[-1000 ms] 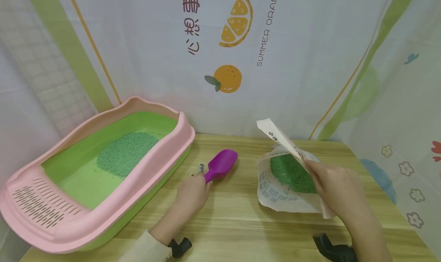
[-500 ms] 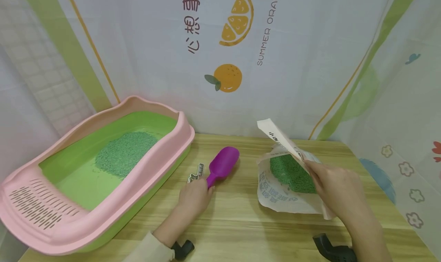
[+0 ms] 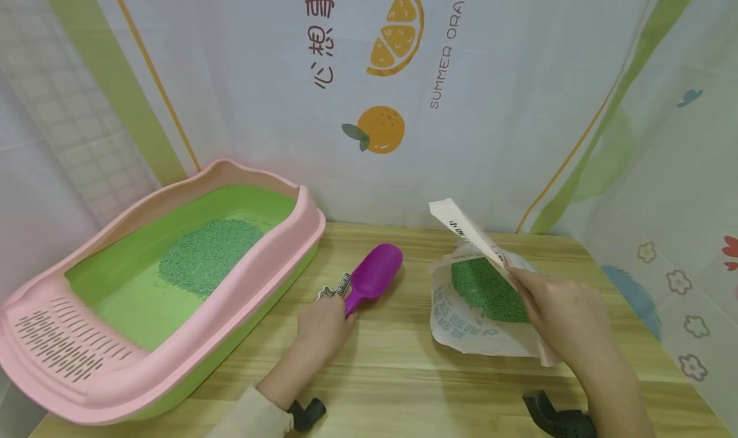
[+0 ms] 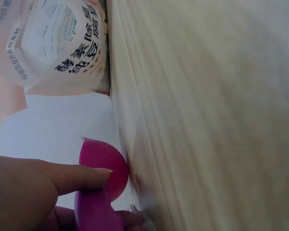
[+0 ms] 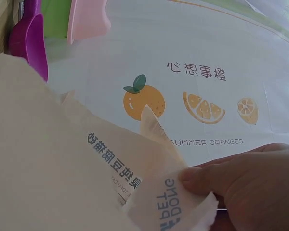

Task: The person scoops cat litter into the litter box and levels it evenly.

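Note:
In the head view my left hand [image 3: 324, 330] grips the handle of a purple scoop [image 3: 377, 271], its bowl hollow side up and carrying nothing. The left wrist view shows the scoop [image 4: 106, 166] low over the wooden surface, a finger laid along it. A small printed tag [image 3: 334, 289] sits beside that hand; whether it is fixed to the scoop I cannot tell. On the right, my right hand [image 3: 571, 313] pinches the upper edge of a pale litter bag [image 3: 461, 329], holding its mouth apart. Green pellets [image 3: 487, 289] show inside. In the right wrist view the thumb presses the bag's printed edge [image 5: 166, 192].
A litter box [image 3: 277, 252] with a pink rim and green base stands at the left, a heap of green pellets [image 3: 210, 255] in it. A printed curtain [image 3: 490, 105] hangs behind the wooden table [image 3: 392, 387]. Black wrist mounts [image 3: 556, 415] show near both wrists.
My left hand and the scoop have shifted slightly, the scoop's bowl moving a little away from me and to the right. The tag beside the hand has turned. My right hand and the bag stay put.

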`<state>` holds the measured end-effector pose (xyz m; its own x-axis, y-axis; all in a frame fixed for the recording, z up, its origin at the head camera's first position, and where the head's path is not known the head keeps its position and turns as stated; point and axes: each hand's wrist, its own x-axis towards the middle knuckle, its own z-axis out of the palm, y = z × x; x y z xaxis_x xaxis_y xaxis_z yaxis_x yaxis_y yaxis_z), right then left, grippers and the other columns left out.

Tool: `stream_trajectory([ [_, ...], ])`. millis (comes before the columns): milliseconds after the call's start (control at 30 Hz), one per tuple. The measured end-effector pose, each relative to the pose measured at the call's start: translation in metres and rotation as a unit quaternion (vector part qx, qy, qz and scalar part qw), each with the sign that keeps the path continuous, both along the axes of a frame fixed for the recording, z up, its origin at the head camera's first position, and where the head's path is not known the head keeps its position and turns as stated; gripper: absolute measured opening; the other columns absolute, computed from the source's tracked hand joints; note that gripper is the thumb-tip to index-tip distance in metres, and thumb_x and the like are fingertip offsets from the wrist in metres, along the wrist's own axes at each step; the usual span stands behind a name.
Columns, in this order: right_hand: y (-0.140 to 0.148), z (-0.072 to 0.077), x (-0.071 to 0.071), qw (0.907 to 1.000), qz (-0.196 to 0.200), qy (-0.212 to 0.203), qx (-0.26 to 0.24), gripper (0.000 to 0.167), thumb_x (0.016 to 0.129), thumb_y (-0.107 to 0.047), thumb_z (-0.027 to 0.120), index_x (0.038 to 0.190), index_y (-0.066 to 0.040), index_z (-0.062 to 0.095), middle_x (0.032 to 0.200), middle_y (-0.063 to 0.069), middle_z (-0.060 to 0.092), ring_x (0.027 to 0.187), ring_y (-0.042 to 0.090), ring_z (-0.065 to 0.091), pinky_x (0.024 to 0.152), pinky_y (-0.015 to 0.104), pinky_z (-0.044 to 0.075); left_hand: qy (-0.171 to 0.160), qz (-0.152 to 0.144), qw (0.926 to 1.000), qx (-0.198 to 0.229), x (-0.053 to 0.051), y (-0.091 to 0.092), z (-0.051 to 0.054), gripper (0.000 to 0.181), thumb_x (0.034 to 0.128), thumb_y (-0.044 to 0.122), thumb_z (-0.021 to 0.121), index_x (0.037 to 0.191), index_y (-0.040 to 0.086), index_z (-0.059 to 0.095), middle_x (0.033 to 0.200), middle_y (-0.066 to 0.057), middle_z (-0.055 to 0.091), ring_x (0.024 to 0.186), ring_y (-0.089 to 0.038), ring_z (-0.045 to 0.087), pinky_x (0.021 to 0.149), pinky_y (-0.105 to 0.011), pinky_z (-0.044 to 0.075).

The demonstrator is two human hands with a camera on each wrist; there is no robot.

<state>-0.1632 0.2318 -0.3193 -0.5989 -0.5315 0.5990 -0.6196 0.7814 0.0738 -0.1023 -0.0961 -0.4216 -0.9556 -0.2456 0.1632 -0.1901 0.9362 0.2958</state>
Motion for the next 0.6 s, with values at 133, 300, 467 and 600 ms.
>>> stream_trajectory([
  [133, 0.0, 0.0, 0.0, 1.0, 0.0, 0.002, -0.001, 0.022, 0.085, -0.01, 0.078, 0.106, -0.009, 0.077, 0.057, 0.005, 0.066, 0.04, 0.013, 0.043, 0.038, 0.034, 0.03, 0.007, 0.005, 0.9999, -0.009, -0.0007, -0.0004, 0.0, 0.046, 0.0883, 0.03, 0.076, 0.057, 0.017, 0.046, 0.055, 0.0, 0.049, 0.047, -0.015, 0.046, 0.045, -0.028, 0.035],
  [300, -0.0005, 0.0001, -0.0002, 1.0, 0.001, 0.003, -0.003, 0.021, 0.084, -0.01, 0.078, 0.105, -0.009, 0.077, 0.062, 0.008, 0.07, 0.04, 0.018, 0.048, 0.038, 0.035, 0.032, 0.024, -0.002, 0.9997, -0.009, -0.0001, -0.0007, -0.003, 0.047, 0.0847, 0.03, 0.079, 0.056, 0.017, 0.044, 0.055, 0.001, 0.048, 0.048, -0.015, 0.046, 0.045, -0.027, 0.035],
  [467, -0.0004, 0.0, -0.0003, 1.0, 0.002, 0.003, -0.003, 0.022, 0.084, -0.009, 0.078, 0.106, -0.008, 0.077, 0.064, 0.009, 0.071, 0.04, 0.018, 0.049, 0.038, 0.036, 0.032, 0.032, -0.01, 0.9994, 0.007, 0.0008, -0.0003, -0.0055, 0.047, 0.0827, 0.029, 0.081, 0.056, 0.017, 0.044, 0.055, 0.001, 0.048, 0.048, -0.014, 0.046, 0.044, -0.026, 0.036],
  [600, -0.0013, 0.0007, 0.0009, 1.0, -0.004, -0.004, 0.0, 0.022, 0.084, -0.011, 0.078, 0.106, -0.01, 0.077, 0.058, 0.007, 0.067, 0.04, 0.016, 0.045, 0.039, 0.034, 0.03, 0.035, -0.014, 0.9992, 0.013, 0.0018, 0.0001, -0.0065, 0.047, 0.0813, 0.028, 0.083, 0.057, 0.016, 0.045, 0.055, 0.0, 0.049, 0.049, -0.015, 0.046, 0.044, -0.027, 0.037],
])
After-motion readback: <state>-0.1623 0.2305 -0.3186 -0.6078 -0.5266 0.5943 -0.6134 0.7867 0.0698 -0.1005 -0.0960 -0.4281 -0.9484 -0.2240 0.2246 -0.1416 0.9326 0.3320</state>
